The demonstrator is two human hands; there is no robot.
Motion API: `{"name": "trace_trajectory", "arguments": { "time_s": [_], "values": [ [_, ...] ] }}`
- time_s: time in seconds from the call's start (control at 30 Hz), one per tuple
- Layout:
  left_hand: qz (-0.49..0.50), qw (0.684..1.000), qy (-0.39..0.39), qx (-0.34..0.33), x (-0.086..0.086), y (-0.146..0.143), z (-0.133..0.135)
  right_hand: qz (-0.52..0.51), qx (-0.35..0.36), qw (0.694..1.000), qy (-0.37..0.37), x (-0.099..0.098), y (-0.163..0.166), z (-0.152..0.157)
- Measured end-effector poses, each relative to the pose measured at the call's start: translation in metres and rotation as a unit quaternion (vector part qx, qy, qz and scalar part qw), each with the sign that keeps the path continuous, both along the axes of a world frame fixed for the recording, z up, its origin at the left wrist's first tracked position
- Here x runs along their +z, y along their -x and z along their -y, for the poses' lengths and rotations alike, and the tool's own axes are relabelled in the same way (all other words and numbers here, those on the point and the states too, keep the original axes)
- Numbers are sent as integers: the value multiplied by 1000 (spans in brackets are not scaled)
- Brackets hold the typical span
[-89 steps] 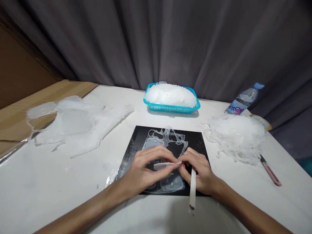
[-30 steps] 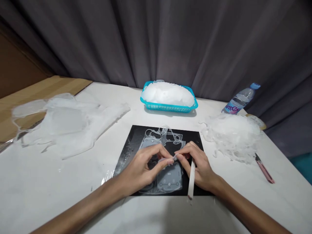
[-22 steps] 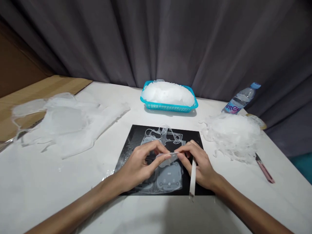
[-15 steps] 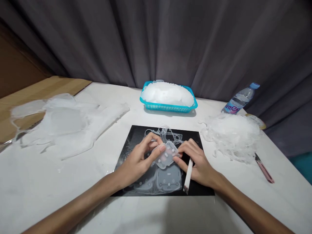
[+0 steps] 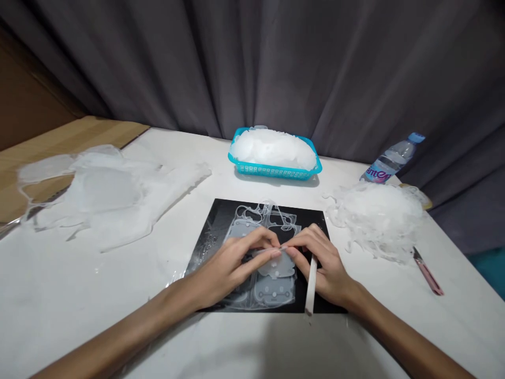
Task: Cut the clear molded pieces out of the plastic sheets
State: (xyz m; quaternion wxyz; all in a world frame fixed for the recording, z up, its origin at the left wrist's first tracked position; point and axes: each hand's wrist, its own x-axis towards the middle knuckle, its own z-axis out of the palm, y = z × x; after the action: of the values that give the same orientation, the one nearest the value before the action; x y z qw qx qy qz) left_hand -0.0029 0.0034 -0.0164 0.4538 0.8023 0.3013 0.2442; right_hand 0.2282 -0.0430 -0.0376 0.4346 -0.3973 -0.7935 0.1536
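Note:
Over the black board (image 5: pixel 331 304), my left hand (image 5: pixel 231 266) pinches the upper edge of a small translucent silicone piece (image 5: pixel 276 267). The fingertips of my right hand (image 5: pixel 321 260) meet the left ones at that same edge. The piece is tilted, its face partly hidden by my fingers. A white stick-like tool (image 5: pixel 311 292) is tucked in my right palm and points down toward me; its other end is hidden. Beneath the piece lies a clear moulded silicone sheet (image 5: pixel 273 292) with rounded shapes and, at its far end, thin cut-out outlines.
A blue basket (image 5: pixel 272 171) heaped with white translucent pieces stands at the back. Translucent scraps (image 5: pixel 106 192) spread on the left, and another pile (image 5: pixel 379 216) lies on the right. Near that pile are a water bottle (image 5: pixel 390 160) and a pink-handled cutter (image 5: pixel 429 275).
The silicone piece has turned from facing me to a flatter tilt. Both hands' fingertips have come together at its edge. The white tool has shifted slightly right.

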Motion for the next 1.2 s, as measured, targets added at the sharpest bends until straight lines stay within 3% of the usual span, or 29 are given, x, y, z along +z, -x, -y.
{"name": "trace_trajectory", "arguments": {
  "time_s": [0.17,0.47,0.67,0.77,0.87,1.07,1.2],
  "values": [
    [-18,1000,-5,-18,2,1,-2,14,-13,1000,-12,1,-2,-2],
    [-4,1000,28,10,0,-3,-2,16,-13,1000,-3,4,-1,-1],
    [81,983,156,55,-1,-5,-7,-10,-41,997,62,3,-7,-5],
    [120,973,185,65,-2,-7,-8,12,-20,996,90,-1,-7,-5],
    [106,977,170,68,-2,-9,-6,31,-6,997,69,-7,-3,-3],
    [19,997,52,62,2,-7,-5,8,-13,999,32,-8,1,-2],
    [30,996,53,66,1,-3,-8,-1,-25,999,34,-4,-1,-3]
  ]
}}
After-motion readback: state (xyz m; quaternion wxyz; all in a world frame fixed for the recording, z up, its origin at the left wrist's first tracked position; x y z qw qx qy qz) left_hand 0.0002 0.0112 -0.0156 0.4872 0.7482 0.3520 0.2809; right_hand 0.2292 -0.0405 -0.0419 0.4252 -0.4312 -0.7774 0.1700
